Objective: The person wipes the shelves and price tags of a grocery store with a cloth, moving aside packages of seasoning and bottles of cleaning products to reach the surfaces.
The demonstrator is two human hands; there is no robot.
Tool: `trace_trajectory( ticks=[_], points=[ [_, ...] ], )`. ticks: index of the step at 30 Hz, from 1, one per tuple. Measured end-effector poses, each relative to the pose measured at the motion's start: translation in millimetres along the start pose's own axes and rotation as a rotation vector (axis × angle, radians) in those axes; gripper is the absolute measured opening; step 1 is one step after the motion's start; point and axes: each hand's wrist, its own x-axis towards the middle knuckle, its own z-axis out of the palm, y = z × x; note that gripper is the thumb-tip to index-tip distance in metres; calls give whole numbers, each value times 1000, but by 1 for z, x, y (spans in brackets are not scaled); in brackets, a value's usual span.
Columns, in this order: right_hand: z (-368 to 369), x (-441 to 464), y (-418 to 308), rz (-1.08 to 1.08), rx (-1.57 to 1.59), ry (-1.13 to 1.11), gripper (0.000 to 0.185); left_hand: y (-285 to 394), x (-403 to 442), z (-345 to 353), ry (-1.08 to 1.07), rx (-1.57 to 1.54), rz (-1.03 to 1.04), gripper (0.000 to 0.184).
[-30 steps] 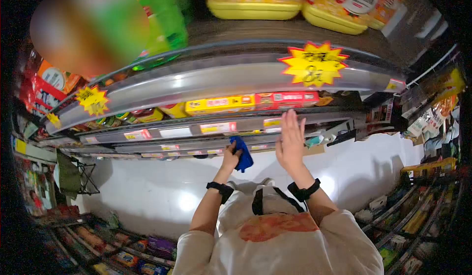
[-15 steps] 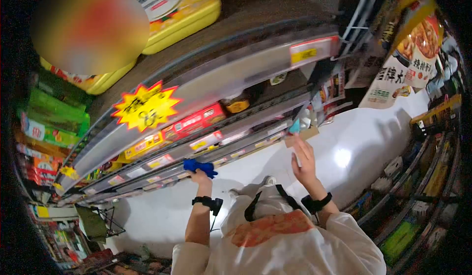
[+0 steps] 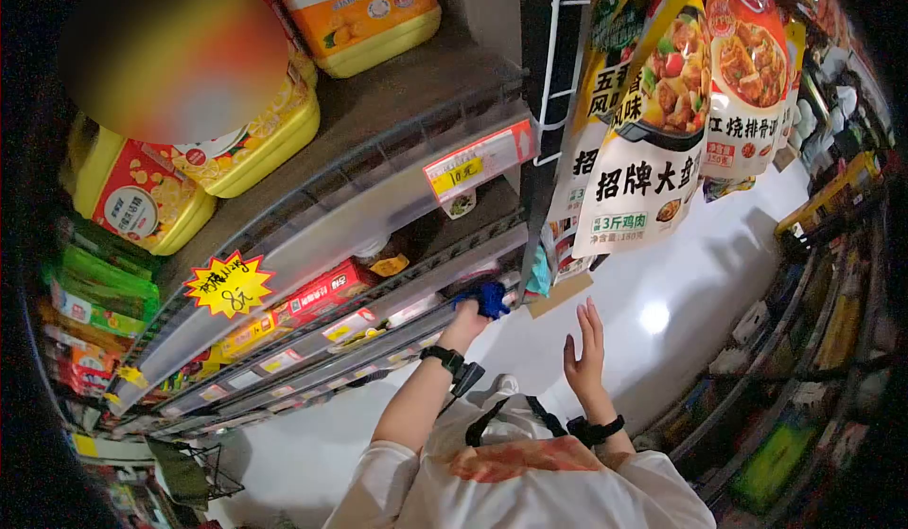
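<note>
Bunched in my left hand [image 3: 465, 325] is a dark blue cloth [image 3: 482, 298], with the fingers closed round it. The cloth is at the right end of the lower shelf edges, and I cannot tell whether it touches them. My right hand [image 3: 587, 363] hangs over the white floor with fingers stretched out and nothing in it. Just above it are a piece of brown cardboard [image 3: 562, 296] and a teal item [image 3: 540, 272] at the shelf end. Price labels [image 3: 349, 325] line the shelf edge left of the cloth.
Yellow jugs [image 3: 364, 18] stand on the top shelf, above a starburst price sign [image 3: 228, 284]. Seasoning pouches [image 3: 653, 141] hang from a wire rack [image 3: 565, 65] at the shelf end. A red box [image 3: 326, 291] lies one shelf down. More shelving [image 3: 757, 378] runs along the right.
My left hand has carried the blue cloth right and up along the shelf edges to their end. My right hand is slightly lower, still open. The view has turned, bringing the hanging pouches closer to the middle.
</note>
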Motion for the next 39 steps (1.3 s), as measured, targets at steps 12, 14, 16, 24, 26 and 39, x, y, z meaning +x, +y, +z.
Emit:
trace_trajectory(
  ticks=[12, 14, 16, 24, 26, 39],
  points=[
    [9, 2, 13, 53, -19, 88, 62, -2, 48, -38, -138, -189, -19, 30],
    [22, -3, 14, 60, 6, 43, 63, 17, 38, -78, -106, -397, -89, 33],
    [40, -5, 11, 55, 42, -4, 63, 35, 25, -113, -38, -388, -63, 34],
    [89, 2, -40, 50, 122, -93, 69, 116, -118, -186, 190, -463, 113, 36],
    [96, 2, -59, -32, 103, -68, 69, 138, -153, -229, 140, -452, 235, 33],
    [169, -71, -174, -35, 33, -90, 67, 299, -250, -617, 201, -163, 867, 25]
  ],
)
